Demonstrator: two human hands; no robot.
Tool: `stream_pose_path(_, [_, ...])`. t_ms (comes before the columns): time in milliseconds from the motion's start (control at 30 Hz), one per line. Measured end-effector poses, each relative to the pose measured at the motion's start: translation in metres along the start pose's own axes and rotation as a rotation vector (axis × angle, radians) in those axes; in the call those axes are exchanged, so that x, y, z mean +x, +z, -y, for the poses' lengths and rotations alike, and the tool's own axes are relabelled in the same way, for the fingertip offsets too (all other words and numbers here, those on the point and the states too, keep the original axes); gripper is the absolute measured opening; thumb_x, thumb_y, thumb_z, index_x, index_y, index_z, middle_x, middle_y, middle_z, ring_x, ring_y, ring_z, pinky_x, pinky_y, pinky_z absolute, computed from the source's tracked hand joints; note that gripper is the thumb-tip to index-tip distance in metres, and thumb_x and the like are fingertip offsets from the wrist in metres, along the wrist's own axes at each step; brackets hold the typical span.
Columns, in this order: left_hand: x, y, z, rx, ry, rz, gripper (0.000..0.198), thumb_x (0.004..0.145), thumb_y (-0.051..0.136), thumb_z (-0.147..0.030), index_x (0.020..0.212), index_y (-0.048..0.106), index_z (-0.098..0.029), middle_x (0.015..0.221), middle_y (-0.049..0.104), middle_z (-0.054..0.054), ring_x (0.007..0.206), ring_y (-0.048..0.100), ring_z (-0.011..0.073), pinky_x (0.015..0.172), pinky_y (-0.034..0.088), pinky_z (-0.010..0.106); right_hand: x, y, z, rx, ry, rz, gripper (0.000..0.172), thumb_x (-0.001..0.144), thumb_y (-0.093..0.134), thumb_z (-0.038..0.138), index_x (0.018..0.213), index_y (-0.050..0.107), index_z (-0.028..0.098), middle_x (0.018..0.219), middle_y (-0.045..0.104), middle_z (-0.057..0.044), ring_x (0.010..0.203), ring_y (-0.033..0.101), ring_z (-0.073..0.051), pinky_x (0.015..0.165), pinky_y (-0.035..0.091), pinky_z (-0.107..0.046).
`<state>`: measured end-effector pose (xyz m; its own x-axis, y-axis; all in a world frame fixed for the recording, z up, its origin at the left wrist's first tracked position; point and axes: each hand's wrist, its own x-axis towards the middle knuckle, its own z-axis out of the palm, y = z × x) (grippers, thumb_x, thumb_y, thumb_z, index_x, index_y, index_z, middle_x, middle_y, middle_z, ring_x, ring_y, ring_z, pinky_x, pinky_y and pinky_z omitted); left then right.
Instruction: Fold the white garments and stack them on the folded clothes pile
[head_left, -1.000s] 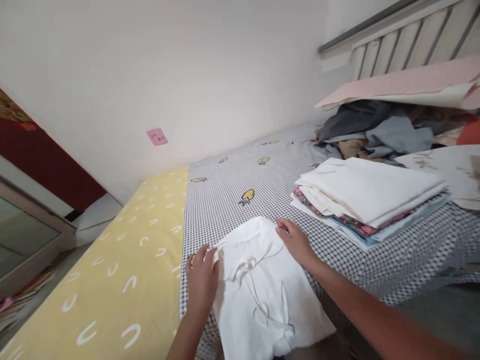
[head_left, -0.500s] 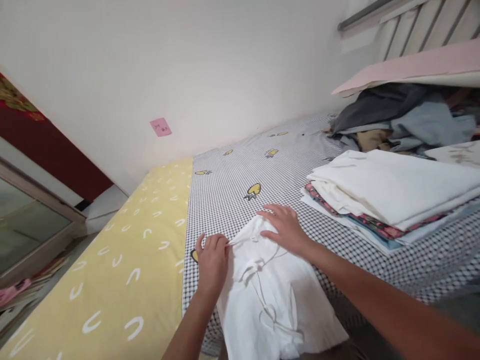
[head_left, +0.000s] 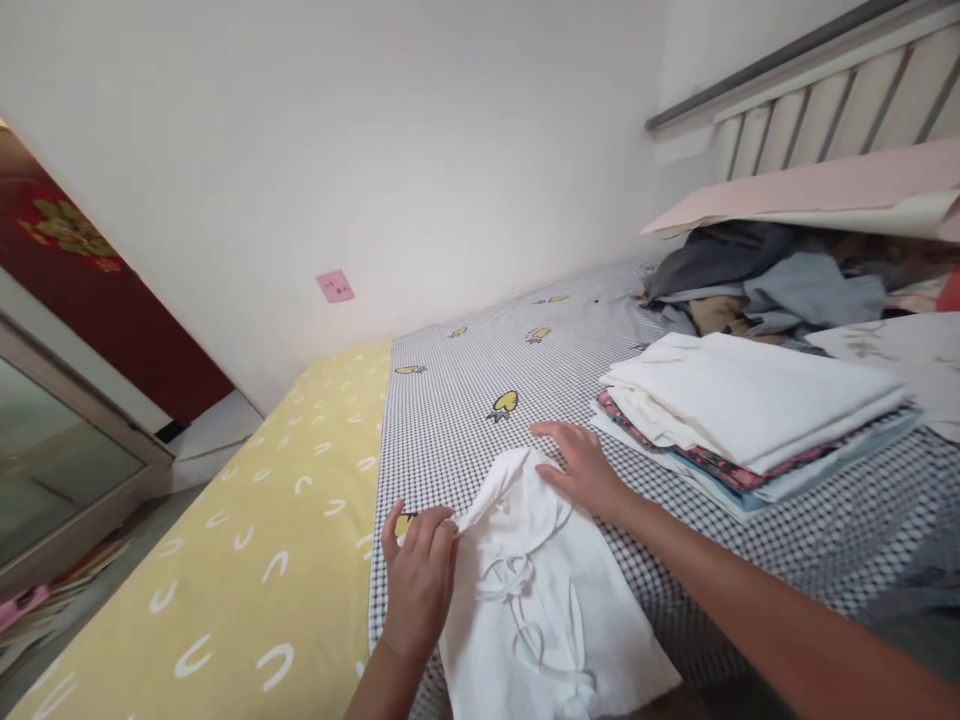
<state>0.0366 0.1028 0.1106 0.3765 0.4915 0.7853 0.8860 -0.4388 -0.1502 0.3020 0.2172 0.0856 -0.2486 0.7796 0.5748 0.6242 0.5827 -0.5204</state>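
A white garment (head_left: 547, 610) lies in front of me on the checked bedding, with thin white ties (head_left: 517, 590) looped loosely across its middle. My left hand (head_left: 421, 575) is closed at its upper left edge, pinching a bit of the cloth between the fingers. At the upper right edge, my right hand (head_left: 581, 472) is open, thumb and fingers apart. Its thumb tip reaches the fabric or lies just beside it; I cannot tell which. The garment's lower end runs out of view at the bottom.
A folded stack of cloth (head_left: 757, 400) sits to the right. Behind it are heaped dark and grey clothes (head_left: 802, 285) under a pink board (head_left: 817, 190). Yellow bedding (head_left: 247, 570) covers the left side. A white wall (head_left: 465, 150) bounds the bed at the back.
The view has tilted up a little, so everything sits lower. My right hand has eased off the garment's top, its fingers now beyond the edge. The left hand keeps its pinch.
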Motion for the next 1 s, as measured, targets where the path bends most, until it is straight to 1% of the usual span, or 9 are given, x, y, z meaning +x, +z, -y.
stream_pose_path(100, [-0.001, -0.005, -0.005, -0.001, 0.076, -0.025, 0.017, 0.098, 0.047, -0.007, 0.096, 0.059, -0.02, 0.094, 0.076, 0.002, 0.093, 0.07, 0.0136, 0.125, 0.018, 0.045, 0.006, -0.003, 0.0, 0.073, 0.04, 0.202, 0.08, 0.081, 0.069, 0.046, 0.154, 0.041, 0.03, 0.165, 0.035, -0.012, 0.149, 0.032, -0.034, 0.117, 0.022, -0.06])
stream_pose_path(167, [-0.003, -0.007, -0.007, 0.0, 0.103, -0.033, 0.018, 0.098, 0.047, -0.008, 0.097, 0.059, -0.02, 0.098, 0.077, 0.004, 0.096, 0.071, 0.0144, 0.125, 0.017, 0.045, 0.011, -0.005, -0.001, 0.155, 0.037, 0.322, 0.063, 0.08, 0.07, 0.049, 0.139, 0.059, 0.03, 0.166, 0.034, -0.011, 0.15, 0.03, -0.036, 0.118, 0.019, -0.061])
stream_pose_path(267, [-0.006, -0.005, -0.003, -0.025, 0.013, 0.027, 0.015, 0.097, 0.048, -0.01, 0.093, 0.056, -0.022, 0.113, 0.076, 0.006, 0.106, 0.07, 0.017, 0.125, 0.016, 0.048, 0.013, -0.007, -0.004, 0.394, 0.04, 0.425, 0.027, 0.085, 0.064, 0.047, 0.097, 0.072, 0.025, 0.136, 0.065, -0.01, 0.13, 0.054, -0.031, 0.111, 0.034, -0.051])
stream_pose_path(400, [-0.003, 0.011, 0.013, -0.152, -0.435, 0.245, 0.013, 0.095, 0.055, -0.028, 0.082, 0.052, -0.025, 0.086, 0.073, -0.001, 0.084, 0.069, 0.0202, 0.116, 0.031, 0.052, 0.011, -0.006, -0.004, 0.584, 0.262, 0.415, 0.028, 0.083, 0.063, 0.05, 0.083, 0.061, 0.023, 0.078, 0.066, 0.0, 0.078, 0.061, -0.02, 0.075, 0.047, -0.032])
stream_pose_path(533, [0.01, 0.036, 0.029, -0.347, -0.917, 0.507, 0.013, 0.085, 0.061, -0.038, 0.086, 0.056, -0.026, 0.068, 0.062, -0.001, 0.081, 0.065, 0.0265, 0.092, 0.048, 0.045, 0.017, 0.009, -0.003, 0.454, 0.374, 0.295, 0.027, 0.082, 0.064, 0.049, 0.08, 0.062, 0.022, 0.077, 0.065, 0.0, 0.077, 0.058, -0.018, 0.072, 0.043, -0.029])
stream_pose_path(633, [0.016, 0.047, 0.036, -0.551, -1.063, 0.679, 0.025, 0.087, 0.056, -0.048, 0.095, 0.063, -0.025, 0.068, 0.065, 0.0, 0.08, 0.067, 0.0264, 0.084, 0.052, 0.041, 0.024, 0.026, -0.009, 0.376, 0.407, 0.252, 0.028, 0.089, 0.057, 0.048, 0.084, 0.065, 0.022, 0.079, 0.067, -0.001, 0.077, 0.06, -0.018, 0.07, 0.045, -0.029])
stream_pose_path(767, [0.01, 0.043, 0.044, -0.756, -1.112, 0.709, 0.046, 0.09, 0.043, -0.065, 0.089, 0.068, -0.026, 0.097, 0.076, 0.008, 0.096, 0.069, 0.0237, 0.087, 0.054, 0.036, 0.024, 0.034, -0.024, 0.552, 0.399, 0.408, 0.038, 0.098, 0.046, 0.051, 0.11, 0.068, 0.023, 0.089, 0.074, -0.003, 0.078, 0.068, -0.019, 0.066, 0.052, -0.03])
stream_pose_path(900, [-0.004, 0.041, 0.051, -0.906, -1.222, 0.704, 0.05, 0.068, 0.069, -0.07, 0.082, 0.068, -0.022, 0.08, 0.073, 0.006, 0.072, 0.066, 0.0217, 0.068, 0.054, 0.034, 0.016, 0.02, -0.042, 0.821, 0.406, 0.634, 0.063, 0.084, 0.071, 0.047, 0.142, 0.055, 0.027, 0.115, 0.076, -0.006, 0.093, 0.074, -0.022, 0.075, 0.058, -0.034])
stream_pose_path(1000, [-0.012, 0.052, 0.052, -0.812, -1.245, 0.613, 0.046, 0.065, 0.073, -0.064, 0.074, 0.064, -0.02, 0.069, 0.067, 0.002, 0.065, 0.062, 0.0188, 0.06, 0.049, 0.03, 0.013, 0.02, -0.052, 0.858, 0.473, 0.607, 0.07, 0.079, 0.075, 0.042, 0.142, 0.054, 0.023, 0.109, 0.077, -0.007, 0.09, 0.075, -0.024, 0.074, 0.059, -0.036])
